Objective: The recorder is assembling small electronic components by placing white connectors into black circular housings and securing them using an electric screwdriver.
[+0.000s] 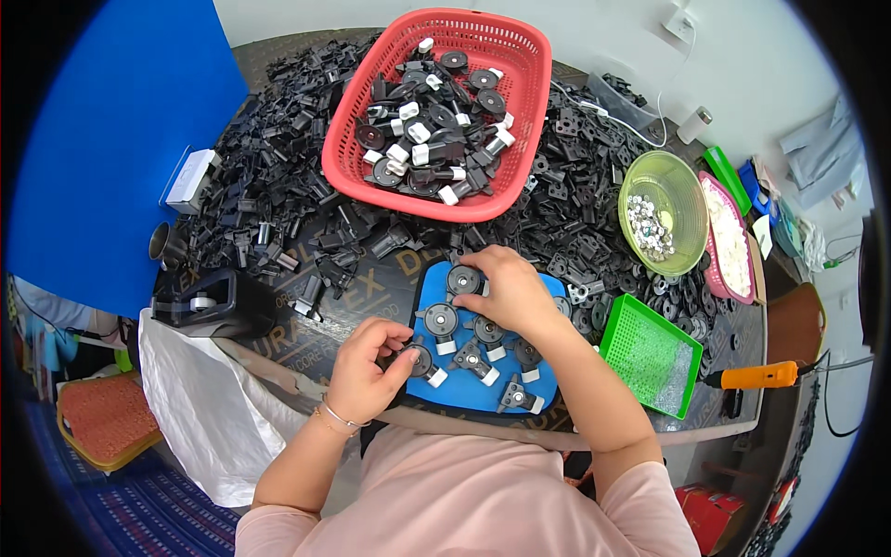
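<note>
A blue mat [455, 392] with dark edging lies in front of me, bearing several black plastic parts with round grey-centred discs and white ends. At its left edge my left hand [367, 364] has its fingers curled round one black disc part [420, 360], whose white tip points toward the right. Toward the mat's far side, my right hand [509, 290] grips another black disc part [463, 279] between thumb and fingers. Close by lie a disc part [441, 321] and a black bracket with a white end [473, 361]. Another black bracket [517, 396] rests near the front.
Behind the mat a red basket [436, 206] holds several finished-looking black-and-white parts. Heaps of loose black parts [269, 176] surround it. On the right are a yellow-green basket [691, 200] with small metal pieces, a green tray [631, 320] and an orange-handled tool [759, 375]. A black container [232, 306] stands left.
</note>
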`<state>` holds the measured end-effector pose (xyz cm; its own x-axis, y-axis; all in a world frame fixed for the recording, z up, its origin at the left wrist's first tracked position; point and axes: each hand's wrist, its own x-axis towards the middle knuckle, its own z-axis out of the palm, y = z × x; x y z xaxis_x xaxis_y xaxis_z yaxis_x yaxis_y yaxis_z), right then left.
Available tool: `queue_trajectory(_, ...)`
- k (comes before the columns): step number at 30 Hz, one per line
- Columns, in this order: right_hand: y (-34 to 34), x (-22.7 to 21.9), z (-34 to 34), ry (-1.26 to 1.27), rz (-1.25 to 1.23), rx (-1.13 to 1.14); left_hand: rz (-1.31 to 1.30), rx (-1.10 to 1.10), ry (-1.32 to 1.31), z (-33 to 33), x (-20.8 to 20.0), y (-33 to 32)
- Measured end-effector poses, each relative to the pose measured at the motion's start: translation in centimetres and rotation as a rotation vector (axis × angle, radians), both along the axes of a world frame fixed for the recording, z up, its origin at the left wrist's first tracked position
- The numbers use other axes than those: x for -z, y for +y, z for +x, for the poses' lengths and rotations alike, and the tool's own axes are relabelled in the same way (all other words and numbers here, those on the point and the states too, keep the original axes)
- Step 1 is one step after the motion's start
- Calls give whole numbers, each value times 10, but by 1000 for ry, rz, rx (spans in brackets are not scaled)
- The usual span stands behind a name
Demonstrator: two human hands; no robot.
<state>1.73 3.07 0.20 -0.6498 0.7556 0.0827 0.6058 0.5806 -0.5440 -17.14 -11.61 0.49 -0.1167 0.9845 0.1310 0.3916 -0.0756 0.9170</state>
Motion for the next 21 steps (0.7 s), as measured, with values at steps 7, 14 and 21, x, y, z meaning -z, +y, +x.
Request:
queue_trajectory(7, -5, -9, -1, -47, 20, 81, -26, 1, -7, 0, 1, -1)
queue_trajectory(14, -3, -4, 2, 15, -10, -45, -27, -8, -17, 1, 2, -1)
queue_trajectory(21, -4, -6, 2, -64, -4, 15, -32, 9, -10, 1, 3, 0)
